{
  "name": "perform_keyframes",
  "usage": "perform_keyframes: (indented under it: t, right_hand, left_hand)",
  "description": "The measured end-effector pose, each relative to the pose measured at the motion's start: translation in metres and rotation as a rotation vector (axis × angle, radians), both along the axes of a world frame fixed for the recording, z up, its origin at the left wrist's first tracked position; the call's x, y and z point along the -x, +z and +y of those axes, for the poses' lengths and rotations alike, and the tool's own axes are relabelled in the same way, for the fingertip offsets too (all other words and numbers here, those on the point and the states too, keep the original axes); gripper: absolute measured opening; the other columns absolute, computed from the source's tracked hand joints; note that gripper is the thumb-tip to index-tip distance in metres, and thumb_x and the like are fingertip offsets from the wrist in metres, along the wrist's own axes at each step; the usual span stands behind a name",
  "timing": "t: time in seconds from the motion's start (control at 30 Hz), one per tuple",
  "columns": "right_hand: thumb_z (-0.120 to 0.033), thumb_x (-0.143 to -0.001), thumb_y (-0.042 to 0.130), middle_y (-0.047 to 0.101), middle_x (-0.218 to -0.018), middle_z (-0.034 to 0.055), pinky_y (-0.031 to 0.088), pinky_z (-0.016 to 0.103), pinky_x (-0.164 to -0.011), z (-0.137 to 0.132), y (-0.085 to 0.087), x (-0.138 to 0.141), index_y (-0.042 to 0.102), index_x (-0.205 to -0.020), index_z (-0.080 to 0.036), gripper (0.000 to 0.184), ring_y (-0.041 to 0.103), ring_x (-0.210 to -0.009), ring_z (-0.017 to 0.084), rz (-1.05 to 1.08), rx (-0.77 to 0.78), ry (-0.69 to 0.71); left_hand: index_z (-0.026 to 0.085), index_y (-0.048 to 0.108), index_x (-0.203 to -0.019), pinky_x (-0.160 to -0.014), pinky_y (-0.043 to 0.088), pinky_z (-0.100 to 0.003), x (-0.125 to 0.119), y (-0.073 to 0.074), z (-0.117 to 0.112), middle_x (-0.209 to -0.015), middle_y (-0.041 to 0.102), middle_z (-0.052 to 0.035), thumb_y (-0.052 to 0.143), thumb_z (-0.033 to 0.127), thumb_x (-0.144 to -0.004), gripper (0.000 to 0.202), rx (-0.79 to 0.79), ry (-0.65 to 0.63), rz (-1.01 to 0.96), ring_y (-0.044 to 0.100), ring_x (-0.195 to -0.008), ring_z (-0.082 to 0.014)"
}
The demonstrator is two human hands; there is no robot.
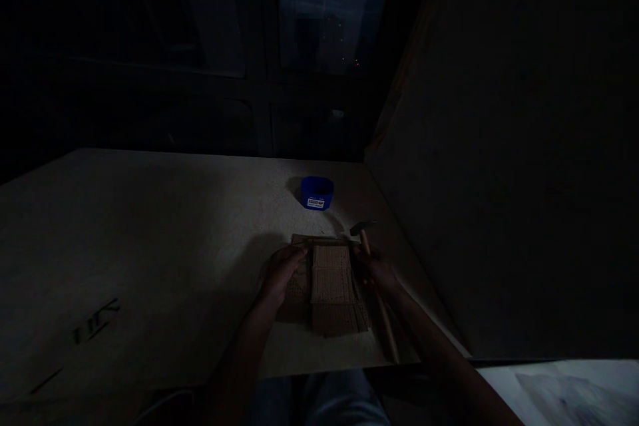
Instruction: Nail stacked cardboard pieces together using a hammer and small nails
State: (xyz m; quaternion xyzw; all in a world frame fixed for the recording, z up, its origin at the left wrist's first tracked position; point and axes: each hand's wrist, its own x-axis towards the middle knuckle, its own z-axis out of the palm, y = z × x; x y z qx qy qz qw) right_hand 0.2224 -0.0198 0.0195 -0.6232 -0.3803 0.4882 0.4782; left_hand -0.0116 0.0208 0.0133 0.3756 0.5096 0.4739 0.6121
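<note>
A stack of brown corrugated cardboard pieces (332,279) lies in front of me near the table's front edge, its layers overlapping unevenly. My left hand (283,271) is closed on the left side of the stack, thumb on top near the far corner. On the other side, my right hand (380,273) is closed round the wooden handle of a hammer (388,327). The hammer's metal head points away from me, past the hand. The right fingertips are close to the cardboard's right edge; whether they touch it is too dark to tell.
A blue plastic tub (316,194) with a white label stands beyond the cardboard. Dark marks (97,321) are on the pale tabletop (164,233) at left. A dark wall or panel (524,180) rises along the right side, and a window (334,6) is behind.
</note>
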Motion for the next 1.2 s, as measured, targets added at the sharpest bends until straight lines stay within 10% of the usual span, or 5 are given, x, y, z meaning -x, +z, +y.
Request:
perform_keyframes:
  t: [0.43,0.63,0.83,1.2]
  right_hand:
    - [-0.057,-0.061,0.075,0.046,-0.046,-0.0097,0.026,0.023,-0.032,0.004,-0.005,0.004,0.057,-0.087,-0.019,0.049,0.033,-0.031,0.008,0.026,-0.010,-0.036]
    - [-0.062,-0.065,0.073,0.045,-0.054,-0.0082,0.028,0.023,-0.037,-0.010,0.011,0.001,0.058,-0.086,-0.020,0.050,0.034,-0.039,0.007,0.026,-0.051,-0.140]
    - [-0.064,-0.069,0.072,0.053,-0.069,-0.0035,0.030,0.022,-0.038,-0.046,0.030,0.000,0.061,-0.093,-0.019,0.052,0.036,-0.042,0.007,-0.049,-0.013,-0.140]
    - [-0.064,-0.089,0.057,0.070,-0.093,0.0078,0.044,0.025,-0.057,-0.089,-0.003,0.018,0.067,-0.111,-0.016,0.054,0.061,-0.075,0.020,-0.134,-0.026,0.155]
  left_hand:
    - [0.016,0.073,-0.080,-0.083,0.052,-0.037,-0.014,0.015,0.031,-0.098,0.076,-0.0115,0.085,0.048,-0.049,0.046,0.057,-0.167,0.044,0.068,-0.103,-0.0299]
    - [0.017,0.074,-0.080,-0.084,0.052,-0.037,-0.010,0.017,0.023,-0.089,0.077,-0.0095,0.076,0.049,-0.062,0.037,-0.137,-0.048,0.150,0.070,-0.093,-0.0269]
    - [0.021,0.077,-0.085,-0.086,0.052,-0.036,-0.034,0.026,0.011,-0.093,0.078,-0.0076,0.069,0.038,-0.075,0.022,-0.396,-0.194,0.324,0.071,-0.091,-0.0256]
    - [0.023,0.076,-0.090,-0.088,0.052,-0.038,-0.060,-0.015,0.013,-0.094,0.079,-0.0061,0.062,0.029,-0.083,0.017,-0.397,-0.247,0.433,0.072,-0.091,-0.0264]
